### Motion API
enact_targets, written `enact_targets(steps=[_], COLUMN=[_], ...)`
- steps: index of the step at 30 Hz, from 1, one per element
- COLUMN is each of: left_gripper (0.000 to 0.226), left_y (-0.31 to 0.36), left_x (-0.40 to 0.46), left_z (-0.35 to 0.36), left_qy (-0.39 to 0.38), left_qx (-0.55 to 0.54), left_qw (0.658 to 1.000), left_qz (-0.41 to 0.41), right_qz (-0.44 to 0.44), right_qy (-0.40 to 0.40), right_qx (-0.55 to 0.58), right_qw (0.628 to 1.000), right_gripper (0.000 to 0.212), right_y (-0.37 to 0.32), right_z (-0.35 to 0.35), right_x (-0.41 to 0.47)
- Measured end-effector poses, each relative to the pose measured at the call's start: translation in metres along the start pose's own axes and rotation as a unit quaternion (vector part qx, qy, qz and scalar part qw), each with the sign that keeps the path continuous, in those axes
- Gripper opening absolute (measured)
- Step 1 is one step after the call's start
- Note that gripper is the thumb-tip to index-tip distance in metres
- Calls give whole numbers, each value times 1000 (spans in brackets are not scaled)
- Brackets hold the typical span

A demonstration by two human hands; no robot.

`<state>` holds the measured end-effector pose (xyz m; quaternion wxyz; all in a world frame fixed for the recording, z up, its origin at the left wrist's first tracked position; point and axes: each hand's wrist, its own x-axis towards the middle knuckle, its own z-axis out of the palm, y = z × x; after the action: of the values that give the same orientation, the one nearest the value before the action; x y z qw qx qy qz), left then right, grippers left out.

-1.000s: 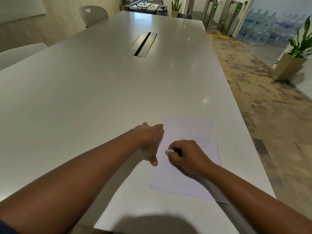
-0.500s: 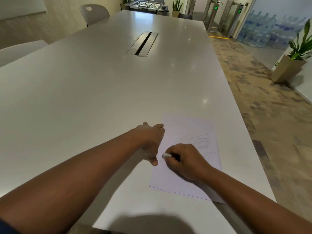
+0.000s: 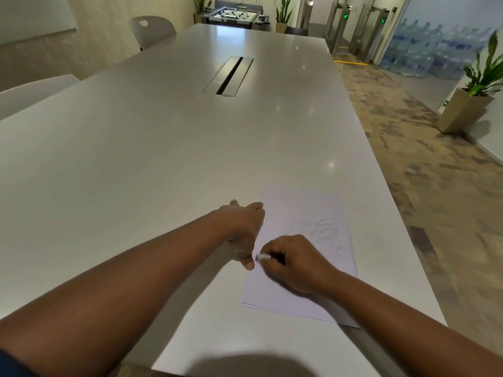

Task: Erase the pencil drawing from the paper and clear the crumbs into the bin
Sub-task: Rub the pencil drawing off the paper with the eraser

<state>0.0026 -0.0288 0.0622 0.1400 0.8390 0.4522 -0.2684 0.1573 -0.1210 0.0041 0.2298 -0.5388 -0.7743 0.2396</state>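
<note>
A white sheet of paper (image 3: 307,213) lies near the right front edge of the long white table (image 3: 163,148). A faint pencil drawing (image 3: 328,227) shows on its far right part. My right hand (image 3: 294,261) is closed around a small white eraser (image 3: 263,257) whose tip sticks out to the left, pressed on the paper's left half. My left hand (image 3: 242,229) rests with spread fingers on the paper's left edge, holding it down. No bin is in view.
A metal cable hatch (image 3: 228,76) sits in the table's middle. Chairs (image 3: 151,29) stand at the far left side. The table's right edge drops to a patterned carpet; a potted plant (image 3: 473,96) stands farther right.
My right hand with the eraser has slid toward me and to the left across the paper, uncovering more of the drawing. My left hand has stayed in place.
</note>
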Motion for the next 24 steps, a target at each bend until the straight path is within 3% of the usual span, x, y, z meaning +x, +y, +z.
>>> enact_targets(steps=[3, 7, 10, 14, 18, 22, 24], left_gripper=[115, 114, 112, 106, 112, 118, 113], left_y=[0, 0, 0, 1, 3, 4, 5], left_x=[1, -1, -1, -6, -8, -6, -5], left_z=[1, 0, 1, -2, -3, -3, -3], left_qy=[1, 0, -3, -5, -1, 1, 0], left_qx=[11, 0, 5, -10, -14, -21, -10], left_qw=[1000, 1000, 1000, 1000, 1000, 1000, 1000], left_qz=[0, 0, -1, -1, -9, -8, -13], right_qz=[30, -2, 42, -17, 41, -15, 6], right_qy=[32, -8, 45, -2, 53, -25, -12], right_qx=[-2, 8, -4, -12, -27, -7, -2], right_qw=[999, 1000, 998, 1000, 997, 1000, 1000], right_gripper=[38, 39, 39, 39, 37, 37, 37], right_y=[9, -1, 8, -4, 13, -3, 3], right_z=[-6, -1, -6, 5, -9, -2, -6], right_x=[2, -4, 4, -10, -5, -18, -15])
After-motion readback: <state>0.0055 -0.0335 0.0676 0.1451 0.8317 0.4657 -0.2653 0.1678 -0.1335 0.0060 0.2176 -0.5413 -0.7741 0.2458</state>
